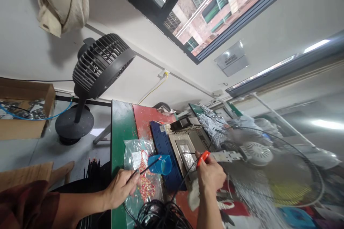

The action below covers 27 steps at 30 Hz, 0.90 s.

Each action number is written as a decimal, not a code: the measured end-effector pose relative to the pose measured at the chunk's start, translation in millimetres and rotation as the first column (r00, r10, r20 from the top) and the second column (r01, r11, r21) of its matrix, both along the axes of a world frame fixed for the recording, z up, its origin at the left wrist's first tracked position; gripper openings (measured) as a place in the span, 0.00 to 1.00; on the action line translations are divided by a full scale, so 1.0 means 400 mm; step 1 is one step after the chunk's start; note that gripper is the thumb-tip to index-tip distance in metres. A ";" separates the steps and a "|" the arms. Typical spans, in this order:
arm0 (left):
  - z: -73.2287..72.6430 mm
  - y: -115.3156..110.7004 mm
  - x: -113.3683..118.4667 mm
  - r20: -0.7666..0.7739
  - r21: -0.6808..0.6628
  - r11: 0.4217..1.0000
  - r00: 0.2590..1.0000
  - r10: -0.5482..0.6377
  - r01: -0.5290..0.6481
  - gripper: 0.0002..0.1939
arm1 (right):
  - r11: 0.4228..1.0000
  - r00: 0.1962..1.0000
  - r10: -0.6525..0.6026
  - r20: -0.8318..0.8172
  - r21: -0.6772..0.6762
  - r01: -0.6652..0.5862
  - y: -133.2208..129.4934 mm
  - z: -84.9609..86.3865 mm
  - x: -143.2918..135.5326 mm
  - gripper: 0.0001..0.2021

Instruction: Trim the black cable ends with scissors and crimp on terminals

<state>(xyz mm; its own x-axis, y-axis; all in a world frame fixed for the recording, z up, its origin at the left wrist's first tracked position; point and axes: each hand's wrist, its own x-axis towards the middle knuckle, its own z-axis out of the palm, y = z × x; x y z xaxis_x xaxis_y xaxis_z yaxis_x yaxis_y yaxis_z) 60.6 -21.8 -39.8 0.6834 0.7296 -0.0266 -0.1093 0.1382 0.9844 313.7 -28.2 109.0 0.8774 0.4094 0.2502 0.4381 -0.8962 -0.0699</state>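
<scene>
My left hand point(122, 187) pinches a thin black cable point(149, 167) whose reddish tip points up and right, in front of a blue plastic cup point(163, 164). On the right, my right hand point(211, 175) is closed on a red-orange object point(203, 158), perhaps a tool handle; its kind is mostly hidden by the fingers. Another stretch of black cable point(185, 179) runs up to that hand, and a short dark end sticks out leftward over a metal box with a silvery square well point(186, 154). Below, between both wrists, lies a coil of black cable point(161, 214).
A clear plastic bag point(130, 146) holds small red and yellow bits. The blue slotted tray point(160, 137) sits beside the metal box. A wire-caged fan point(256, 153) stands close on the right. On the floor at left are a black fan point(103, 66) and a cardboard box point(49, 102).
</scene>
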 end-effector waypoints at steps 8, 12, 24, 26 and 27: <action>0.000 0.002 -0.001 -0.014 0.007 1.000 1.000 0.001 -0.001 0.25 | 1.000 1.000 -0.019 0.008 0.000 0.019 0.002 0.003 -0.002 0.22; 0.001 0.004 -0.001 -0.013 0.010 1.000 1.000 -0.003 0.003 0.25 | 1.000 1.000 -0.005 0.013 -0.007 0.005 0.004 0.001 -0.002 0.21; 0.007 0.001 -0.001 -0.024 0.018 1.000 1.000 0.011 -0.010 0.26 | 1.000 1.000 0.010 0.004 -0.003 -0.010 0.007 0.003 -0.003 0.20; 0.007 0.002 -0.002 -0.021 0.022 1.000 1.000 0.008 -0.008 0.26 | 1.000 1.000 0.005 0.002 -0.007 -0.005 0.009 0.004 -0.003 0.20; 0.007 0.002 -0.002 -0.021 0.024 1.000 1.000 0.007 -0.007 0.26 | 1.000 1.000 0.003 0.001 -0.009 -0.003 0.009 0.005 -0.003 0.20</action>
<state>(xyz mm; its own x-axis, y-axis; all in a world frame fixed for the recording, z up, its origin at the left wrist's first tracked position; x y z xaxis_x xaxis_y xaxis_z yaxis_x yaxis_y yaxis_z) 60.0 -21.1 -37.1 0.6775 0.7351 -0.0235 -0.0892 0.1139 0.9895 312.4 -24.5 111.0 0.8759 0.4143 0.2474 0.4409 -0.8955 -0.0612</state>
